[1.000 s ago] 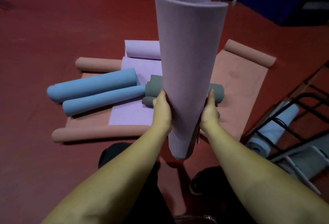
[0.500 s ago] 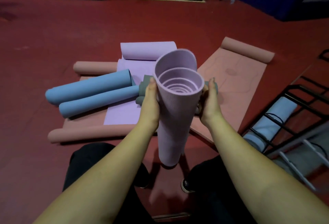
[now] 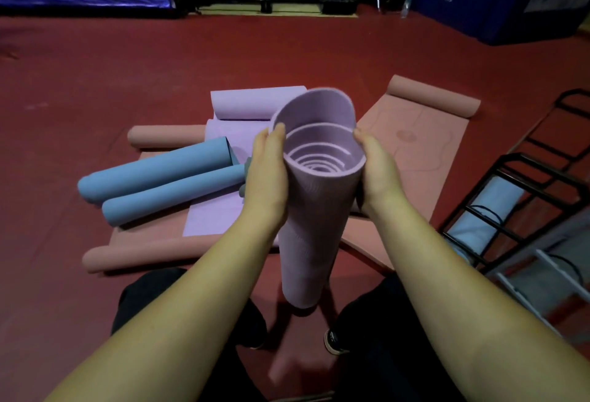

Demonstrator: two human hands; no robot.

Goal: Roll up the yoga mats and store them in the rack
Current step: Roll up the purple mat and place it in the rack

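Mat [image 3: 314, 226]: soft foam roll, likely light, loosely wound; may telescope.
Hold: left hand [image 3: 266, 178], right hand [image 3: 378, 175] grasp its top sides.

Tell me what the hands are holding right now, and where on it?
Both hands hold the rolled purple mat, standing on end: left hand and right hand press against opposite sides just below its open top.
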